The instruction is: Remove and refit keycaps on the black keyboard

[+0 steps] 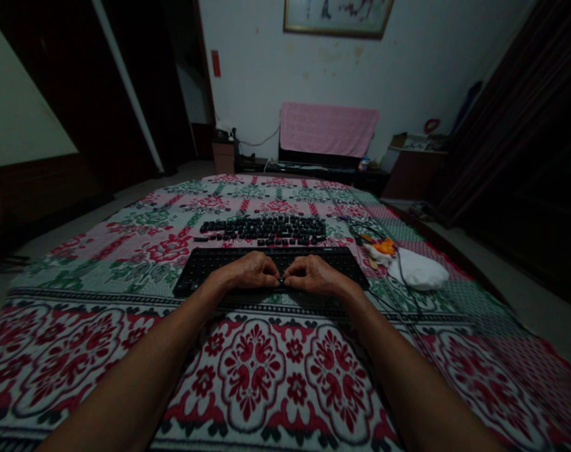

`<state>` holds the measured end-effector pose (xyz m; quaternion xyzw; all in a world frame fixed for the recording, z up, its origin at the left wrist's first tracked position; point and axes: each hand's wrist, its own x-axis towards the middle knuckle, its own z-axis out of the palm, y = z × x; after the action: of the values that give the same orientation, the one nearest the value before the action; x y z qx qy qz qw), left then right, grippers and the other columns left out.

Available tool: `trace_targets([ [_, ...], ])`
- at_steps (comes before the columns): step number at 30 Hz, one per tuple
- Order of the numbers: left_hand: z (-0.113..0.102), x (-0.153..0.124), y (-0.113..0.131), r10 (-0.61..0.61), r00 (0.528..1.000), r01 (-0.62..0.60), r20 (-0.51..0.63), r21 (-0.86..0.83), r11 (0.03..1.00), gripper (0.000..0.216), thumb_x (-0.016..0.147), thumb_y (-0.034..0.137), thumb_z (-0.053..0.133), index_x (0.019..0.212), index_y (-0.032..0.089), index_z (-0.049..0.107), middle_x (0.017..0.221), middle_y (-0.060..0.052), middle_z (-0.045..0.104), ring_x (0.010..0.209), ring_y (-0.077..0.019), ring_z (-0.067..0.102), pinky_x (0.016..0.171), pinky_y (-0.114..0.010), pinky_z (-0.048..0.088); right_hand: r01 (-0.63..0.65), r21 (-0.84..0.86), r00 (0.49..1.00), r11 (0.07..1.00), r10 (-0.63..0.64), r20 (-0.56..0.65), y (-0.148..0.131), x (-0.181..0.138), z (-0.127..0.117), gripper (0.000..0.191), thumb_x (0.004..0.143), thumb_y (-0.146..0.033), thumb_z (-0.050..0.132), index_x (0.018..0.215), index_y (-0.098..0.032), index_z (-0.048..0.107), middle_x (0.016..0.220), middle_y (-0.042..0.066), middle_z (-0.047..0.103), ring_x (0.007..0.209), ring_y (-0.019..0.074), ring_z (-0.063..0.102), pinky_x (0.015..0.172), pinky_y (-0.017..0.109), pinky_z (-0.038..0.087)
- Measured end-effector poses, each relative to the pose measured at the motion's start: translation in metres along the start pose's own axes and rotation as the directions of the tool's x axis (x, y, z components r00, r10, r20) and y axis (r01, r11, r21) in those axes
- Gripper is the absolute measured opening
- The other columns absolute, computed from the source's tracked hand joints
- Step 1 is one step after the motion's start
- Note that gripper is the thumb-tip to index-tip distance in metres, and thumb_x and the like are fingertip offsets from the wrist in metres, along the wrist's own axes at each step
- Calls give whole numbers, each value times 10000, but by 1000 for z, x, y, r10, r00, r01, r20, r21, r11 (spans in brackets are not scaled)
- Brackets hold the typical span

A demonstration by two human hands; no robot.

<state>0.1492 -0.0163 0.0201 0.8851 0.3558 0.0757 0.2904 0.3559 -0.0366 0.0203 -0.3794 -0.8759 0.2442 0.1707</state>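
Observation:
A black keyboard (342, 258) lies on the patterned cover, and most of its keycaps are off. Over its near middle edge, my left hand (253, 270) and my right hand (313, 274) come together with thumbs and fingers pinched. Between their fingertips is a small dark piece that looks like a keycap (281, 280); the dim light hides its details. Many loose black keycaps (276, 226) lie in rough rows just behind the keyboard. Both hands cover part of the keyboard's middle.
To the right are a white bag (421, 270), a crumpled orange item (385, 245) and a black cable (402, 282). A patterned cover (252, 376) spreads beneath everything. Beyond it, a pink cloth (327, 129) hangs over a dark screen by the wall.

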Motion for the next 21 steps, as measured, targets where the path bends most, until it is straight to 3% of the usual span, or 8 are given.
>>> trace_targets([
  [21,4,1,-1,-73,997,70,-17,-116,991,308,659,353,550,859,142,651,702,8,617,607,-98,507,532,-178,350,-7,-44,1000,999,7,1,-2,1,2,163,693,-218,568,799,-165,679,747,5,573,678,99,507,595,188,337],
])
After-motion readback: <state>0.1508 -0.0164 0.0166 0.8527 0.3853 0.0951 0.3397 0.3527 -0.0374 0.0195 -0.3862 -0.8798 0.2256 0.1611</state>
